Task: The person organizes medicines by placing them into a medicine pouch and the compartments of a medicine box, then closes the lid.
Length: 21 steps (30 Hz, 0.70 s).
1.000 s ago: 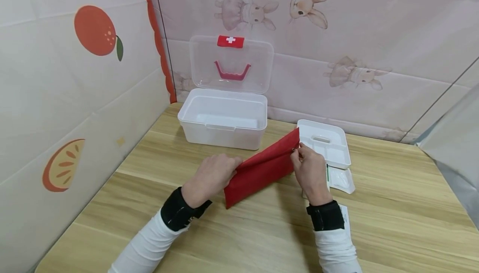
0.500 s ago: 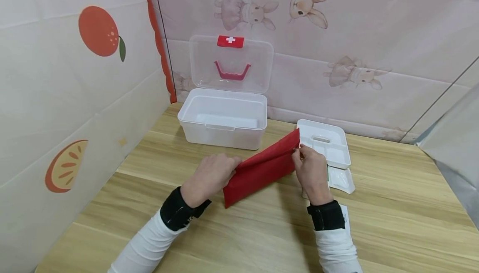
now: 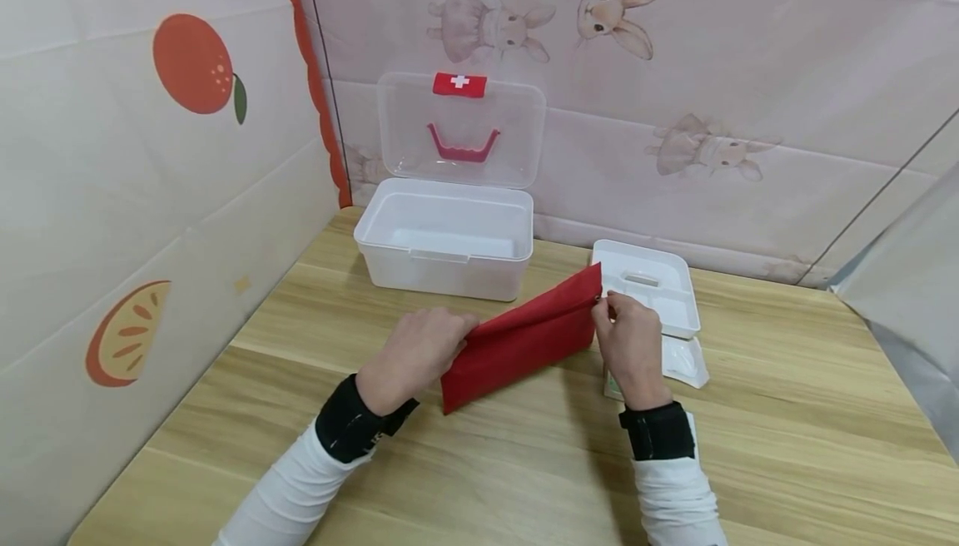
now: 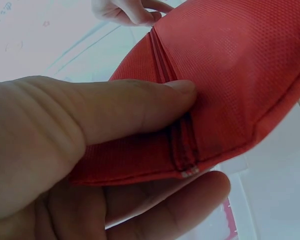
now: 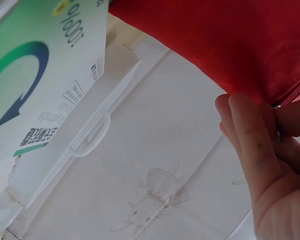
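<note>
Red pouch [image 3: 524, 342], one, cloth, with zipper [image 4: 160, 57]: held at a slant between both hands, in front of the white box; whether it touches the surface [image 3: 809, 413] cannot be told.

Left hand [image 3: 418, 352]: fingers clamped on the pouch's left end, thumb across the zipper, other fingers beneath.

Right hand [image 3: 633, 348]: fingers pinched together on the pouch's right edge, at the zipper's end.

White box [image 3: 442, 273], one: near the back of the surface; clear lid [image 3: 462, 113] raised behind it, fitted with a pink handle [image 3: 462, 154] and a red clasp [image 3: 459, 85] bearing a white cross.

White tray [image 3: 678, 300], one, divided: right of the box, behind the right hand.

White packet [image 3: 683, 360], one: just in front of the tray.

Green-and-white carton [image 5: 50, 75], one, printed: beside the right hand, mostly hidden by it in the head view.

Wristbands [image 3: 659, 431], two, black: one per wrist, above white sleeves [image 3: 678, 500].

Backdrop cloth [image 3: 749, 47]: pink, rabbit-printed.
</note>
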{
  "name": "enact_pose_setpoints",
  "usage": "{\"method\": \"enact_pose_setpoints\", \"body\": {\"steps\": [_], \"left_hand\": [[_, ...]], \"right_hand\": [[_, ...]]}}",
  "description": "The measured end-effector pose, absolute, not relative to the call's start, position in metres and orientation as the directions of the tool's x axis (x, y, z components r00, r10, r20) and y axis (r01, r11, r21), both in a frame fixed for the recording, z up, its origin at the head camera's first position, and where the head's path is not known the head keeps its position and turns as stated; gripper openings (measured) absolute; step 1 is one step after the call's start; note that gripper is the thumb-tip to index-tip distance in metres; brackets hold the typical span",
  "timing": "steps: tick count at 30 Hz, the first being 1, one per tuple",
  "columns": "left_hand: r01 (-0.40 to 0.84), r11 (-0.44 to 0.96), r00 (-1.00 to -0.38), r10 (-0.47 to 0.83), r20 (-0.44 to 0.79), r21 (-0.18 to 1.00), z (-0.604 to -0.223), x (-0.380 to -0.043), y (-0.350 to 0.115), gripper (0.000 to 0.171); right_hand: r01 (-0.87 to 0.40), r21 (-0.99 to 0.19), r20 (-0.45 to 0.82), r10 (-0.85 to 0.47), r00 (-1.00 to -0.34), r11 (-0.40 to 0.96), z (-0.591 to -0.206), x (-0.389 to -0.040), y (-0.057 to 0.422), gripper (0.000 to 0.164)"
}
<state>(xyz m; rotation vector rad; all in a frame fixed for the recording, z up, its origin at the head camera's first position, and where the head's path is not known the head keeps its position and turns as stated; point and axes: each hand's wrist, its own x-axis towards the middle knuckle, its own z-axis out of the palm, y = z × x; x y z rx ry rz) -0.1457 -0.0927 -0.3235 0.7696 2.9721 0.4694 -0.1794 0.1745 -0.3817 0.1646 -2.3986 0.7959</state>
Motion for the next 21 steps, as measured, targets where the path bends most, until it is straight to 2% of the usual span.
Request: {"method": "enact_pose_setpoints", "body": {"steps": [12,21], "left_hand": [[0.466,0.836,-0.876,0.483,0.017,0.289,-0.324,-0.1458,-0.0918,0.018],[0.482,0.831,-0.868,0.496,0.024,0.276,-0.3234,-0.1441,-0.0926,0.017]], "right_hand": [[-0.285,-0.487,0.598,0.078,-0.797,0.826,-0.3831,-0.1805,0.1806,0.021],[-0.26,-0.491,0.572,0.083,-0.816,0.831,-0.3818,-0.1808,0.1812,0.032]]}}
